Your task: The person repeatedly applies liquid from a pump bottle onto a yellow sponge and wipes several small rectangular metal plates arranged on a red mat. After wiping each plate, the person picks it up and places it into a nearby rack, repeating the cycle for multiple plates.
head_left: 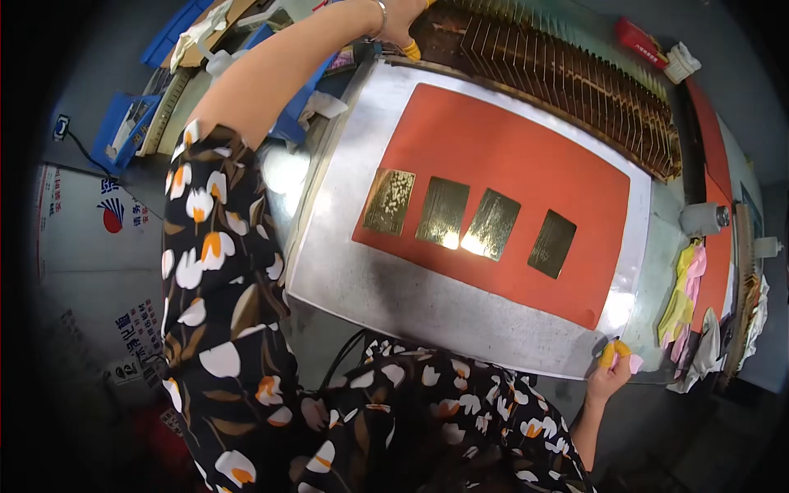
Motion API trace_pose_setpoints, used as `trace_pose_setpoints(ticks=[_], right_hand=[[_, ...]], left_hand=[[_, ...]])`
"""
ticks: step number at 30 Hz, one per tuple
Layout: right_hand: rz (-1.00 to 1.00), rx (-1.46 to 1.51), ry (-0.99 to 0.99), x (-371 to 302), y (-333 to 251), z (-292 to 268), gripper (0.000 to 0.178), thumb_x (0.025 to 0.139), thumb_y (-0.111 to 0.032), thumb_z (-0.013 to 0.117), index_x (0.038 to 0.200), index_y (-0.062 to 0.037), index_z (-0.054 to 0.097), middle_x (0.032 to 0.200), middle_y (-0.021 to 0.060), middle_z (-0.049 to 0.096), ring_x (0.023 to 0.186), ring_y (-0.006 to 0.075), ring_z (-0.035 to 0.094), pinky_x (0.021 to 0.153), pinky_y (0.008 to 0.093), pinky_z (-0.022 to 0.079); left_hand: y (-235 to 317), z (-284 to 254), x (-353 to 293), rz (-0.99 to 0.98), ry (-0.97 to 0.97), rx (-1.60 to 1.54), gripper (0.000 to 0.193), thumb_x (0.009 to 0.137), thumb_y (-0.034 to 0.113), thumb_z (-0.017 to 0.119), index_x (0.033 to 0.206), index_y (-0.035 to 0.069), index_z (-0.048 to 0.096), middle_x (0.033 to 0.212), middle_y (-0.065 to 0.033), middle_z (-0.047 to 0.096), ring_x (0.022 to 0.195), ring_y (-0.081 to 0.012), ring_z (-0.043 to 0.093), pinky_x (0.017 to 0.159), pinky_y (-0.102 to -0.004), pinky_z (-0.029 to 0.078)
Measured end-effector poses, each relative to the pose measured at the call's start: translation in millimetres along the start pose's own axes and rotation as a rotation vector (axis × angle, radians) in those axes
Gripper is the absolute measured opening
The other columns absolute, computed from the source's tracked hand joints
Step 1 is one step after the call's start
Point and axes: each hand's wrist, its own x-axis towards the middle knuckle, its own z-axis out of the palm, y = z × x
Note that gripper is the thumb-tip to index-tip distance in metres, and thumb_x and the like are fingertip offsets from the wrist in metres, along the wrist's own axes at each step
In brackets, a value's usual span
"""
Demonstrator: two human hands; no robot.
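Note:
My left hand (400,23) reaches to the far end of the table, partly cut off by the top edge. Yellow finger covers show on its tips, and the visible fingers are spread beside a long rack of thin upright metal plates (567,82). Close to the near right corner, my right hand (608,380) is closed, also with yellow finger covers, and a bit of pink cloth (635,363) pokes out of it. Between the hands, a red-orange sheet (493,140) lies on a grey metal board (345,287). Several shiny rectangular metal plates rest on it in a row, including a speckled one (389,202) at the left.
Yellow and pink cloths (680,300) hang at the right, near a grey bottle (704,218). A red box (641,43) stands behind the rack. Blue bins (123,131) and a white squeeze bottle (219,62) are at the far left. Printed white boards (90,238) stand below them.

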Motion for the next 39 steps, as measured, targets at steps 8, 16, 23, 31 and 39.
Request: trace_pose_setpoints(ticks=[8, 16, 23, 31, 39], right_hand=[[-0.031, 0.074, 0.003, 3, -5, 2, 0.011, 0.089, -0.005, 0.057, 0.092, 0.0058, 0.058, 0.073, 0.0054, 0.059, 0.061, 0.0092, 0.05, 0.054, 0.0218, 0.041], [-0.044, 0.098, 0.032, 4, -1, 5, 0.01, 0.089, -0.004, 0.057, 0.091, 0.0053, 0.058, 0.07, 0.0045, 0.056, 0.058, 0.0088, 0.049, 0.054, 0.0215, 0.04], [-0.03, 0.146, 0.026, 5, -7, 5, 0.009, 0.089, -0.004, 0.057, 0.09, 0.0053, 0.057, 0.071, 0.0053, 0.056, 0.059, 0.0084, 0.049, 0.054, 0.0213, 0.041], [-0.006, 0.17, 0.029, 2, -8, 6, 0.009, 0.089, -0.004, 0.057, 0.089, 0.0051, 0.056, 0.07, 0.0057, 0.055, 0.057, 0.0096, 0.05, 0.053, 0.0225, 0.041], [-0.004, 0.162, 0.066, 0, -5, 3, 0.009, 0.088, -0.005, 0.057, 0.088, 0.0037, 0.057, 0.065, 0.0053, 0.055, 0.054, 0.0101, 0.05, 0.051, 0.0228, 0.039]], left_hand=[[102, 59, -203, 0.154, -0.047, -0.371, 0.113, 0.044, 0.044, 0.086, 0.135, 0.002, 0.033, 0.13, -0.0183, 0.037, 0.12, -0.0354, 0.037, 0.099, -0.0448, 0.03], [128, 70, -219, -0.031, -0.023, -0.446, 0.088, 0.047, 0.034, 0.085, 0.117, 0.0, 0.043, 0.117, -0.0162, 0.041, 0.112, -0.0327, 0.04, 0.091, -0.0412, 0.031], [94, 36, -172, 0.004, 0.103, -0.394, 0.1, 0.049, 0.035, 0.085, 0.129, -0.001, 0.036, 0.106, -0.018, 0.049, 0.099, -0.0344, 0.051, 0.086, -0.0404, 0.04], [18, -11, 4, -0.04, -0.09, 0.228, 0.106, 0.055, 0.044, 0.079, 0.139, 0.002, 0.031, 0.118, -0.0107, 0.047, 0.111, -0.0247, 0.046, 0.09, -0.038, 0.035], [9, 10, 33, -0.054, -0.278, 0.207, 0.099, 0.059, 0.041, 0.077, 0.138, 0.002, 0.033, 0.138, -0.0128, 0.038, 0.128, -0.0255, 0.036, 0.102, -0.0424, 0.029]])
